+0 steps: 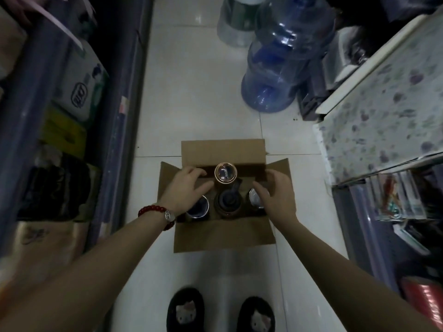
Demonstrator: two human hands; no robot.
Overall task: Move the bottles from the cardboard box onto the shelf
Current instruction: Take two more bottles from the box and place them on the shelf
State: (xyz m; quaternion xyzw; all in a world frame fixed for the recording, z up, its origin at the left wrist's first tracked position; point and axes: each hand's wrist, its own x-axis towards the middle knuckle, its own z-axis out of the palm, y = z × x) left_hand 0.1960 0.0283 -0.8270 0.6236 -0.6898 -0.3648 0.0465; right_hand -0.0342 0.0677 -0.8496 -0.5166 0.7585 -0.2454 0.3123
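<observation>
Reaching into cardboard box [223, 236], open on white tile floor [191, 104], all flaps folded outward. Left hand [185, 190]: spread, fingers loosely curled, over left part of box, just beside tall bottle with copper-rimmed cap [225, 176]; contact not certain, nothing gripped. Red bead bracelet [153, 213] at left wrist. Right hand [278, 195]: spread likewise, over right part of box, fingertips near the same bottle, holding nothing. Contents of box, seen from above: tall bottle at far middle, standing higher than the rest; dark-capped bottle [226, 202] at near middle; silver-rimmed bottle [197, 208] at near left, partly under left wrist; another silver-topped bottle [254, 198] at near right, partly behind right fingers. Further bottles under the hands: cannot tell. Shelf [67, 116] left of box, stocked with packets and cartons, blurred; no bottle of this kind made out on it. Second shelving unit [395, 200] right of box, also blurred. Blue water jug [282, 63] beyond box, to far right. Slippers [185, 310] nearer than box, at bottom edge. Progress, as judged: early or middling; at least four bottles remain in box, none in hand, none confirmed on shelf. Step in hand, as judged: closing both hands on tall bottle for lifting out. Remaining: lift, carry to shelf, stand upright, repeat for each bottle left.
</observation>
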